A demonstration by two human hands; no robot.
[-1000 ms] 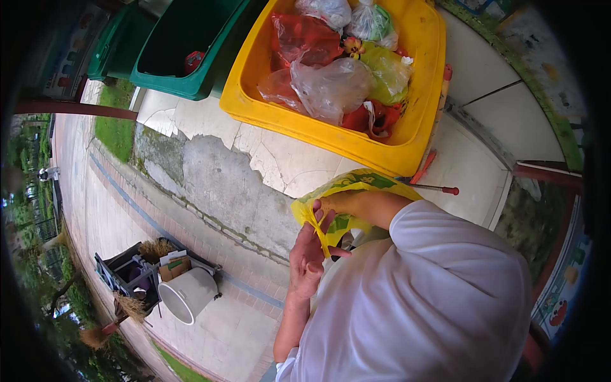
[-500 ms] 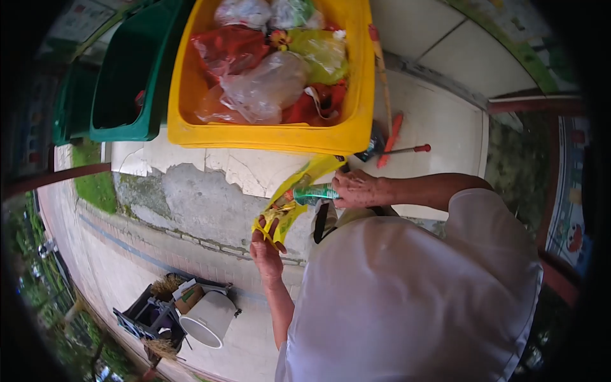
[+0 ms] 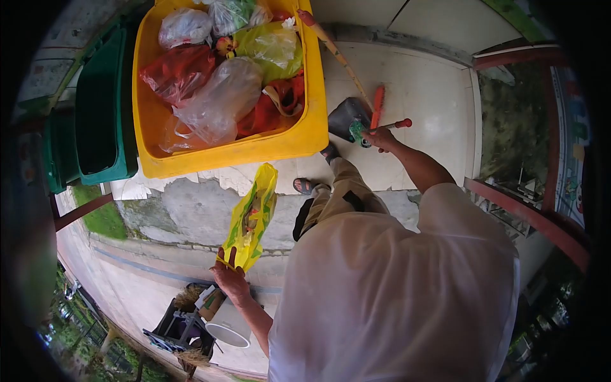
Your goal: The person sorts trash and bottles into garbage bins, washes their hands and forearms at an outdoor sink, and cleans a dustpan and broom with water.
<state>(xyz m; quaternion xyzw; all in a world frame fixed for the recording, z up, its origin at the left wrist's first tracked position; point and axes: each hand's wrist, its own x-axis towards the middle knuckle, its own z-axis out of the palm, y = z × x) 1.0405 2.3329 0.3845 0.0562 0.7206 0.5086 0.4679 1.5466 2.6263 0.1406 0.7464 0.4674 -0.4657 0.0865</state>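
Observation:
My left hand (image 3: 230, 277) grips the handle of a yellow plastic bag (image 3: 252, 219), which hangs with its mouth partly open and some rubbish showing inside. Out to the right, my right hand (image 3: 380, 139) holds a green plastic bottle (image 3: 359, 132) over a dark dustpan (image 3: 347, 118) on the floor. A red broom head (image 3: 378, 105) lies beside the dustpan. In front of me, the yellow bin (image 3: 235, 156) is full of red, clear and yellow-green plastic bags.
Green bins (image 3: 105, 167) stand left of the yellow bin. A wooden stick (image 3: 340, 57) leans by its right side. At the lower left is a cart (image 3: 181, 331) with brooms and a white bucket (image 3: 230, 325). My feet are on the pale tiles.
My right hand has moved away from the yellow bag to the right with the green bottle. My left hand has moved down and left with the bag. The view has turned, shifting the bins left.

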